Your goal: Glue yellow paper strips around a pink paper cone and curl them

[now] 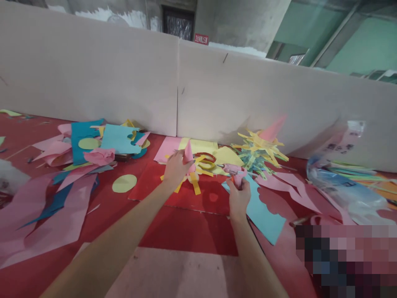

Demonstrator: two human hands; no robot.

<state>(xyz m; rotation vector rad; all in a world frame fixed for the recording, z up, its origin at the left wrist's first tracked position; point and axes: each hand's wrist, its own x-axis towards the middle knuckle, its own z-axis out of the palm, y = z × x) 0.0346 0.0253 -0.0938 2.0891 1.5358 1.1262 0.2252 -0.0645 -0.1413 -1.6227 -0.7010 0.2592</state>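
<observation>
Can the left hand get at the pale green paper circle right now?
Probably yes. The circle lies bare on the red table, left of the left hand, nothing over it or between them. But that hand holds a pink piece, so its fingers are busy.

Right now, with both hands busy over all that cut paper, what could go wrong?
1. The right hand grips what look like scissors, their blades aimed toward the left hand, which pinches a pink paper cone. A slip might nick the fingers.
2. Loose yellow strips lie just under both hands and could be swept aside or cut by accident.
</observation>
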